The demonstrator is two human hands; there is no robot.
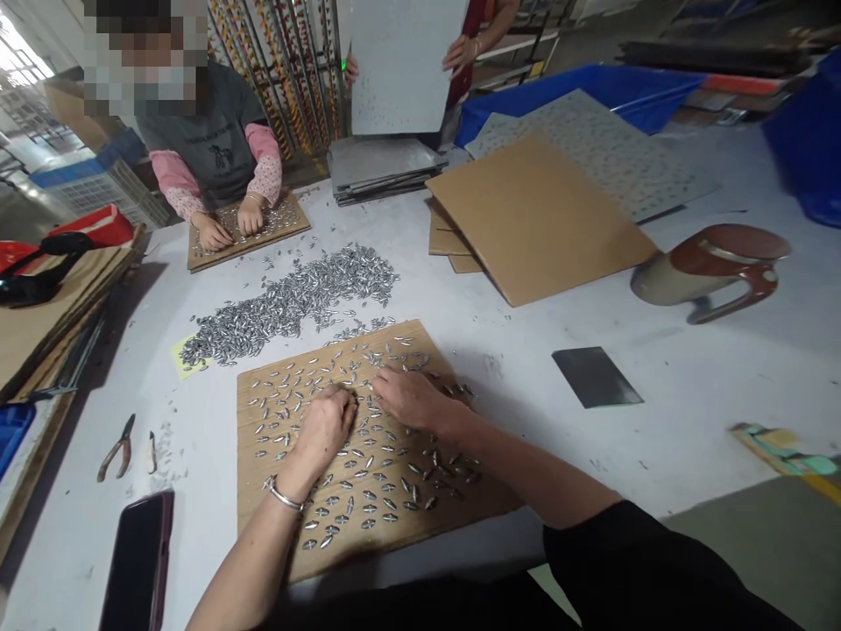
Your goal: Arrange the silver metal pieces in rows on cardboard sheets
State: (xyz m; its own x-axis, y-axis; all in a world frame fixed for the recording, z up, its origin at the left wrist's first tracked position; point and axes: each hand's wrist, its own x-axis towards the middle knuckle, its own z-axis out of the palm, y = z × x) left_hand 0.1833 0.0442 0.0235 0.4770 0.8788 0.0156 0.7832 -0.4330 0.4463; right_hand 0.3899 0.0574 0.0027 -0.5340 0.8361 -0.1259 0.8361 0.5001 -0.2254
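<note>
A sheet of brown cardboard point(263, 482) lies on the white table in front of me, with many small silver pointed metal pieces point(369, 508) spread over it. My left hand point(327, 425) rests over the middle of the sheet, fingers curled down among the pieces. To its right, my right hand point(407, 396) bends its fingers down near the sheet's upper middle. What either hand's fingertips hold, if anything, is hidden. Beyond the cardboard's far edge stretches a long heap of the same metal pieces point(295, 302).
Across the table a co-worker's hands point(229, 226) work over another cardboard sheet. Pliers point(118, 451) and a phone point(137, 561) lie at left. On the right are stacked cardboard point(539, 219), a mug point(710, 267) and a dark flat plate point(597, 377). Another person holds a grey board point(400, 66).
</note>
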